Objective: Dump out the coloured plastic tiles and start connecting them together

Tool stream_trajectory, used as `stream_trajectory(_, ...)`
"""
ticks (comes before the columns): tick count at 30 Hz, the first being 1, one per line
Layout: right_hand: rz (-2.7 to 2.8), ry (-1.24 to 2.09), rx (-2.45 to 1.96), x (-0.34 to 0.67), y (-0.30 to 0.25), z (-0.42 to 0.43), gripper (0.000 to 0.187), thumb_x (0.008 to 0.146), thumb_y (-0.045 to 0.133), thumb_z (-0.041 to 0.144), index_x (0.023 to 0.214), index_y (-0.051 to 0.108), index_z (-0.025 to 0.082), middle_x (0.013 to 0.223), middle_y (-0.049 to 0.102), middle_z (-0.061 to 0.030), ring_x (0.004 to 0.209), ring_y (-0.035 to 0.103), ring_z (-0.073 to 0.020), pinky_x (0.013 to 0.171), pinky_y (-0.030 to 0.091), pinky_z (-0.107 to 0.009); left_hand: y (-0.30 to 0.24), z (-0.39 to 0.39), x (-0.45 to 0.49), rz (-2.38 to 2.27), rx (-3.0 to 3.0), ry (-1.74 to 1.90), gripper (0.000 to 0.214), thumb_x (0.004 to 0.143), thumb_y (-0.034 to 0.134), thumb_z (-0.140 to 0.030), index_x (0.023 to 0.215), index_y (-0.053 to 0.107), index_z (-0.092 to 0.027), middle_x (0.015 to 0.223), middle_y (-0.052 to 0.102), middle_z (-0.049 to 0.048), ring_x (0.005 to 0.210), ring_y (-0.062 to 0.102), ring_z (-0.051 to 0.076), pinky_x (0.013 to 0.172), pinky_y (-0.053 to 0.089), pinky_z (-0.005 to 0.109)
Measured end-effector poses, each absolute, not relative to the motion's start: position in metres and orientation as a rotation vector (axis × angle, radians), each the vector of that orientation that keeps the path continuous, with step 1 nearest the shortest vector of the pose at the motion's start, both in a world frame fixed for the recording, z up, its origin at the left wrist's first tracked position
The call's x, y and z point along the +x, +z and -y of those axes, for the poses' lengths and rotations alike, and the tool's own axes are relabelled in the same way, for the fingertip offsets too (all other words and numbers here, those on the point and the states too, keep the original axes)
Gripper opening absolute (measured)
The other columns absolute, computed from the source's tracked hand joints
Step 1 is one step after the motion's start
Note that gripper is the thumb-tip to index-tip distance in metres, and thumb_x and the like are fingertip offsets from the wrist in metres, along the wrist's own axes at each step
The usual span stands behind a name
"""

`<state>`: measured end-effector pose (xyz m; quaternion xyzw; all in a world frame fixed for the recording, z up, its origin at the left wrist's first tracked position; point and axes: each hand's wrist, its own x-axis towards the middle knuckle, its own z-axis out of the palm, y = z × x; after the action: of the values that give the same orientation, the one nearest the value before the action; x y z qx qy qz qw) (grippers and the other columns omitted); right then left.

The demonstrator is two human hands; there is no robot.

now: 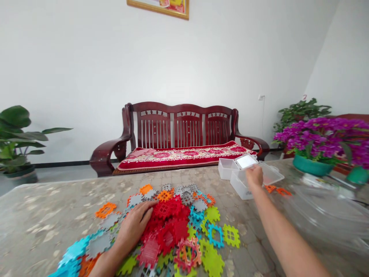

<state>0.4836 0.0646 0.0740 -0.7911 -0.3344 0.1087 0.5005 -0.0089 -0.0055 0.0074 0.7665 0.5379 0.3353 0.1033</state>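
My left hand (135,221) lies flat with fingers stretched out on the left side of a heap of plastic interlocking tiles. Red tiles (168,236) make up the middle of the heap, just beside its fingertips. Grey tiles (99,244), blue tiles (76,248), green tiles (212,259) and orange tiles (106,210) spread around them. Across the table my right hand (255,176) is at the front translucent plastic box (241,188), its fingers curled together at the rim. What those fingers hold, if anything, is hidden.
A second translucent box (227,169) stands behind, with an open lid (271,174) at the right. Loose orange tiles (284,191) lie near it. Clear plastic covers (328,219) and a pot of purple flowers (314,161) occupy the right. A wooden bench (184,127) stands beyond the table (37,215).
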Motion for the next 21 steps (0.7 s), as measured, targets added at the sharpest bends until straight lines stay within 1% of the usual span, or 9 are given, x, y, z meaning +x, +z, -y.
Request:
stream_trajectory(2, 0.885, 0.136, -1.991, 0.464, 0.075, -0.057, 0.049, 0.085, 0.055, 0.026, 0.134, 0.054, 0.021, 0.126, 0.058, -0.0158, 0.117, 0.058, -0.03, 0.096, 0.047, -0.043, 0.006, 0.005, -0.009, -1.585, 2.257, 0.995, 0.036, 0.091, 0.043, -0.04, 0.107, 0.073, -0.027, 0.109, 0.076, 0.003, 0.102, 0.07, 0.023, 0.096, 0.054, 0.038)
stream_trajectory(3, 0.971, 0.065, -2.03, 0.453, 0.077, -0.056, 0.049, 0.085, 0.057, 0.028, 0.133, 0.055, 0.023, 0.13, 0.055, -0.0151, 0.121, 0.055, -0.0309, 0.1, 0.044, -0.044, 0.006, 0.005, -0.009, -1.587, 2.255, 0.998, 0.037, 0.091, 0.043, -0.04, 0.107, 0.073, -0.027, 0.109, 0.076, 0.003, 0.102, 0.07, 0.023, 0.096, 0.054, 0.038)
stream_trajectory(5, 1.275, -0.15, -2.2, 0.431, 0.083, -0.057, 0.05, 0.087, 0.057, 0.035, 0.135, 0.054, 0.02, 0.131, 0.052, -0.0178, 0.122, 0.052, -0.033, 0.1, 0.042, -0.046, 0.005, 0.005, -0.009, -1.591, 2.252, 0.995, 0.038, 0.092, 0.042, -0.041, 0.108, 0.073, -0.028, 0.111, 0.076, 0.0028, 0.104, 0.07, 0.023, 0.097, 0.054, 0.039)
stream_trajectory(7, 1.462, -0.266, -2.375, 0.414, 0.09, -0.063, 0.05, 0.091, 0.052, 0.043, 0.133, 0.056, 0.015, 0.131, 0.049, -0.0204, 0.12, 0.053, -0.0343, 0.096, 0.044, -0.047, 0.005, 0.005, -0.009, -1.594, 2.254, 0.982, 0.038, 0.092, 0.041, -0.042, 0.11, 0.073, -0.028, 0.113, 0.075, 0.0023, 0.105, 0.07, 0.023, 0.097, 0.054, 0.04)
stream_trajectory(10, 1.534, -0.259, -2.504, 0.399, 0.094, -0.077, 0.05, 0.094, 0.047, 0.048, 0.127, 0.061, 0.013, 0.135, 0.048, -0.0208, 0.116, 0.055, -0.0336, 0.092, 0.046, -0.047, 0.004, 0.005, -0.011, -1.598, 2.25, 0.974, 0.039, 0.092, 0.041, -0.042, 0.111, 0.072, -0.029, 0.114, 0.075, 0.0022, 0.106, 0.07, 0.023, 0.098, 0.054, 0.039)
stream_trajectory(12, 1.551, -0.235, -2.523, 0.396, 0.093, -0.086, 0.049, 0.094, 0.047, 0.049, 0.123, 0.065, 0.014, 0.136, 0.05, -0.0202, 0.114, 0.056, -0.0328, 0.091, 0.046, -0.047, 0.003, 0.004, -0.012, -1.6, 2.247, 0.972, 0.039, 0.092, 0.041, -0.042, 0.11, 0.072, -0.029, 0.115, 0.075, 0.0024, 0.106, 0.07, 0.023, 0.098, 0.054, 0.039)
stream_trajectory(14, 1.58, -0.23, -2.536, 0.397, 0.088, -0.092, 0.045, 0.095, 0.048, 0.046, 0.12, 0.067, 0.014, 0.135, 0.052, -0.0203, 0.115, 0.056, -0.0327, 0.092, 0.045, -0.046, 0.002, 0.004, -0.012, -1.599, 2.253, 0.958, 0.039, 0.092, 0.041, -0.042, 0.111, 0.072, -0.028, 0.116, 0.075, 0.0027, 0.107, 0.07, 0.023, 0.1, 0.053, 0.039)
stream_trajectory(17, 1.609, -0.237, -2.549, 0.403, 0.083, -0.095, 0.04, 0.095, 0.047, 0.034, 0.121, 0.067, 0.012, 0.132, 0.055, -0.0221, 0.117, 0.057, -0.0324, 0.093, 0.045, -0.045, 0.003, 0.003, -0.013, -1.599, 2.267, 0.932, 0.04, 0.091, 0.041, -0.042, 0.112, 0.072, -0.027, 0.116, 0.075, 0.0033, 0.108, 0.07, 0.024, 0.101, 0.052, 0.041)
stream_trajectory(21, 1.611, -0.242, -2.57, 0.416, 0.08, -0.091, 0.04, 0.093, 0.043, 0.021, 0.124, 0.066, 0.009, 0.131, 0.057, -0.024, 0.115, 0.06, -0.0304, 0.091, 0.049, -0.04, 0.003, 0.002, -0.013, -1.597, 2.276, 0.923, 0.042, 0.091, 0.04, -0.042, 0.112, 0.072, -0.026, 0.116, 0.075, 0.0035, 0.108, 0.07, 0.024, 0.101, 0.052, 0.042)
